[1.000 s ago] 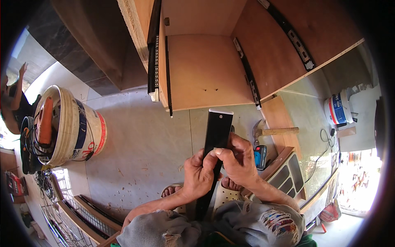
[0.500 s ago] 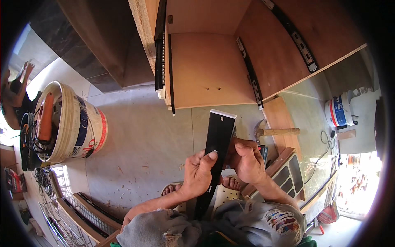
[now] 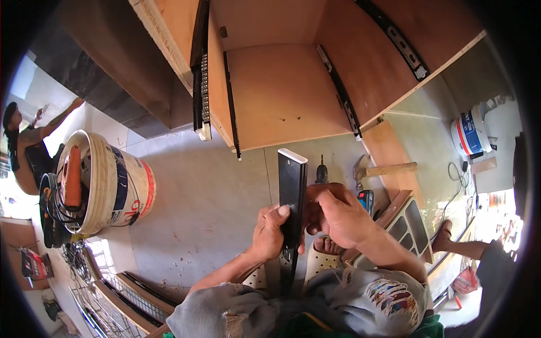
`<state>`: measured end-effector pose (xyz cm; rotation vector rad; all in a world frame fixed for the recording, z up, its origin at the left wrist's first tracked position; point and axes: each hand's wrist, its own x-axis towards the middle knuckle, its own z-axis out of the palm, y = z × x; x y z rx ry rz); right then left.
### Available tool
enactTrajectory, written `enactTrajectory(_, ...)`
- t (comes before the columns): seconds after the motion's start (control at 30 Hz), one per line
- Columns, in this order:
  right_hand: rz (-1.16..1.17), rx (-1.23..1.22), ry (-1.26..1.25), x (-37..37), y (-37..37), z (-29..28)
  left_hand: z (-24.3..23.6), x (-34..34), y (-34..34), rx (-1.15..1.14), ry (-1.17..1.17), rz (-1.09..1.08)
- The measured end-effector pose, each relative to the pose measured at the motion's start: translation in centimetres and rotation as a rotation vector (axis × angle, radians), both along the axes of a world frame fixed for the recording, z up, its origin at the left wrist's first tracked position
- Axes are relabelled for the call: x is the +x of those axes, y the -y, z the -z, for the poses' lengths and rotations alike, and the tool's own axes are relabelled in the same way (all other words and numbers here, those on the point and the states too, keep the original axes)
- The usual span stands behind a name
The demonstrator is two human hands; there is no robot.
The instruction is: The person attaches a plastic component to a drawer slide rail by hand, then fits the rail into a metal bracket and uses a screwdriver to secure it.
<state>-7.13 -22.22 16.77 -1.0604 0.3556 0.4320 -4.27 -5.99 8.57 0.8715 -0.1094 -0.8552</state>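
I log slide runners [image 3: 341, 94] mounted in the cabinet [image 3: 276, 84], one black rail [image 3: 291, 186] yet unmounted, left hand [image 3: 267, 234] clamped on it, right hand [image 3: 348, 217] curled alongside, its grip unclear.

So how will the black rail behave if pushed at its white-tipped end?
Likely stiff: the rail extends past the left hand without visible sag. Perhaps slightly slippery, as its black face looks smooth. Probably apt to pivot, since that end projects well beyond the thumb's hold.
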Motion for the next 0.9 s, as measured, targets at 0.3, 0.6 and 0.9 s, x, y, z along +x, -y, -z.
enactTrajectory(0.3,0.116,0.027,-0.104,-0.9,-0.8,-1.0,0.8,-1.3,-0.3,0.145,0.070,0.105)
enactTrajectory(0.6,0.201,-0.201,-0.130,-3.3,-0.8,1.6,1.2,-3.5,0.5,0.040,0.106,0.025)
enactTrajectory(0.9,0.207,-0.116,-0.228,-4.2,-0.1,2.6,0.3,-3.8,1.1,0.051,0.166,0.055)
